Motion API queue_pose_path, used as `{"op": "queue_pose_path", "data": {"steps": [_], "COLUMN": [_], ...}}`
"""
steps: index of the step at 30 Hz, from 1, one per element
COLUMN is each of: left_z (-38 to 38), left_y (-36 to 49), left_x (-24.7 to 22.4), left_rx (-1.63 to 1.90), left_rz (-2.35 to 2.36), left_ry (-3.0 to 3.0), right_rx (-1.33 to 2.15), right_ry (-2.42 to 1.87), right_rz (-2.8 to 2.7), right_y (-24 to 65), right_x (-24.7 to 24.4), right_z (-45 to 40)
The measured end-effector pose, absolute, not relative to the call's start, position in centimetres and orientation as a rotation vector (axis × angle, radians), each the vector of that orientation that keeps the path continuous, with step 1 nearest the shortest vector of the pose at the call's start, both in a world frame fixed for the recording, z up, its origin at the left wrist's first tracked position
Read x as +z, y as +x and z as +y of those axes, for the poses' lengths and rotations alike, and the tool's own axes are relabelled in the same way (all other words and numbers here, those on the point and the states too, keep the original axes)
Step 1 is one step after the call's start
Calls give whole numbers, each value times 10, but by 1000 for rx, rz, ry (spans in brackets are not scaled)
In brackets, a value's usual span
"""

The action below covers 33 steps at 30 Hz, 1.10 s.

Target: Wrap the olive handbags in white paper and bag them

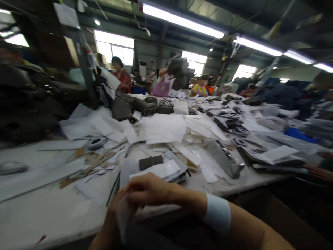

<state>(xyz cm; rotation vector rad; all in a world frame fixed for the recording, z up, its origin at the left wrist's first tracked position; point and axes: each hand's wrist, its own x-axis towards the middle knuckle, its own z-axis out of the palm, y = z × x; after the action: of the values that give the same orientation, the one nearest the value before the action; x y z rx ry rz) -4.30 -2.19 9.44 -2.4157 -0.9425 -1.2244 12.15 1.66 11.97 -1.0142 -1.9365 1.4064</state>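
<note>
1. A thin translucent sheet (pixel 122 219) is held low at the near edge of the white table (pixel 47 222), between two hands set close together
2. The sheet's upper part is pinched in the bent fingers of the right hand (pixel 147 189), though the fingertips are blurred
3. The sheet is flanked by the left hand (pixel 111 212); whether it is also gripped there cannot be told
4. A pale blue band (pixel 218 212) is worn on the right forearm
5. Just beyond the hands, a dark folded piece (pixel 151 162) is laid beside white sheets (pixel 158 170)
6. Brown strips (pixel 97 165) are scattered to the left, near a grey coil (pixel 96 143)
7. Farther back, a co-worker in yellow (pixel 198 90) can be seen
</note>
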Motion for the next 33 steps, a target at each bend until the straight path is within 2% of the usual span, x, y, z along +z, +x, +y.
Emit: {"op": "queue_pose_path", "data": {"steps": [5, 8, 18, 24, 33], "left_z": [14, 20, 15, 14, 14], "left_y": [-47, -49, -50, -51, -51], "left_x": [16, -9, -4, 1, 4], "left_rx": [-1137, -1123, -1247, -1098, -1073], "left_rz": [-872, -938, -937, -925, -924], "left_ry": [-2338, -2373, -2424, -2430, -2420], "right_rx": [1189, 1174, 935, 968, 884], "right_ry": [-1365, -1496, -1715, -1695, -1716], "right_rz": [-1766, -1689, -1694, -1606, -1488], "right_y": [142, 145, 137, 136, 127], "right_x": [114, 106, 95, 95, 92], "right_z": [100, 135, 196, 213, 233]}}
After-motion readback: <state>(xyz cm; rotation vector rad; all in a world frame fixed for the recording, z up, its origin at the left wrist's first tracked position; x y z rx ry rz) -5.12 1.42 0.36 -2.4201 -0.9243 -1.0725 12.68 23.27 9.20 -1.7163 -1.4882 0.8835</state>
